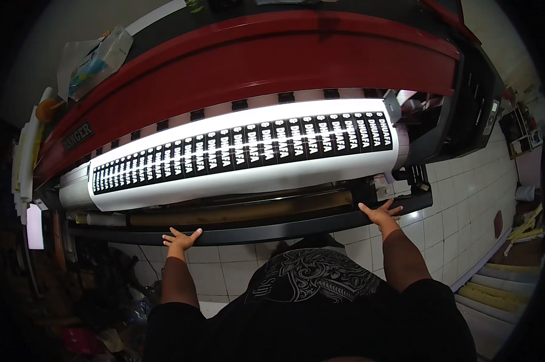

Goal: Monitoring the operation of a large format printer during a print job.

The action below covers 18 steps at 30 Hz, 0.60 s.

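A wide red-and-black large-format printer (254, 66) stretches across the view before me. Over its front hangs a white printed sheet (248, 184), bearing a long black band of repeated white lettering. Below the sheet, a dark front bar (278, 228) runs from left to right. My left hand (181, 239) rests on this bar left of the middle, fingers spread. Farther right, my right hand (381, 215) lies at the same bar near its right end, its fingers also apart. Neither hand holds anything. Behind the bar sits a long brown roll (242, 211), partly hidden under the sheet.
A clear plastic bag (94, 60) lies on the printer's top left. Rolled material (28, 151) stands at the far left, above dark clutter. Pale floor tiles (453, 205) extend right, with long white and yellow rolls (496, 295) on the floor there.
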Motion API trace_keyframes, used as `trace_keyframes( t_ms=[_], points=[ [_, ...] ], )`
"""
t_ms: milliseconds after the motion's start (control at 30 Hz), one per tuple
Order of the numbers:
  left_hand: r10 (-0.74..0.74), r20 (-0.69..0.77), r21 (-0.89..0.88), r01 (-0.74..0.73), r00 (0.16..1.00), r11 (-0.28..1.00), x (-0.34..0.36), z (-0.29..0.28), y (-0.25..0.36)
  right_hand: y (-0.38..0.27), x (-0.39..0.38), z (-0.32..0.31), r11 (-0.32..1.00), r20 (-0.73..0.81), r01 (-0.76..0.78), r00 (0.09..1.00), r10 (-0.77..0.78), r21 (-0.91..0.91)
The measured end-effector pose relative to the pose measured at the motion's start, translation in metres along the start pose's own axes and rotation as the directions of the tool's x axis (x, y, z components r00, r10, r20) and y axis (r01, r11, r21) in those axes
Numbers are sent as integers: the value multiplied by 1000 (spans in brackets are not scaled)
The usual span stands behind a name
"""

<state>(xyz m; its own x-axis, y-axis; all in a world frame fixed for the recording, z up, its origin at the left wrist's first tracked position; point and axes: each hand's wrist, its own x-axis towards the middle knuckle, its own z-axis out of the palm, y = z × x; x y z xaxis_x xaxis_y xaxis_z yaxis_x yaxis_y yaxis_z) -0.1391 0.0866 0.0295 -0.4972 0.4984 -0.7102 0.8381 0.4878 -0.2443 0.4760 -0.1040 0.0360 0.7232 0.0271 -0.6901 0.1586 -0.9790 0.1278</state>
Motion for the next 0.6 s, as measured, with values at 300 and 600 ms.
trace_keyframes(
  t_ms=[300, 600],
  points=[
    [0, -6, -21, 0, 1000, 1000, -3, -1, 0, 1, 0, 0, 1000, -2, 10, 1000, -10, 6],
    [2, -6, -11, -2, 1000, 1000, 0, 0, -1, 1, 4, 2, 1000, -9, 8, 1000, -8, -15]
  ],
)
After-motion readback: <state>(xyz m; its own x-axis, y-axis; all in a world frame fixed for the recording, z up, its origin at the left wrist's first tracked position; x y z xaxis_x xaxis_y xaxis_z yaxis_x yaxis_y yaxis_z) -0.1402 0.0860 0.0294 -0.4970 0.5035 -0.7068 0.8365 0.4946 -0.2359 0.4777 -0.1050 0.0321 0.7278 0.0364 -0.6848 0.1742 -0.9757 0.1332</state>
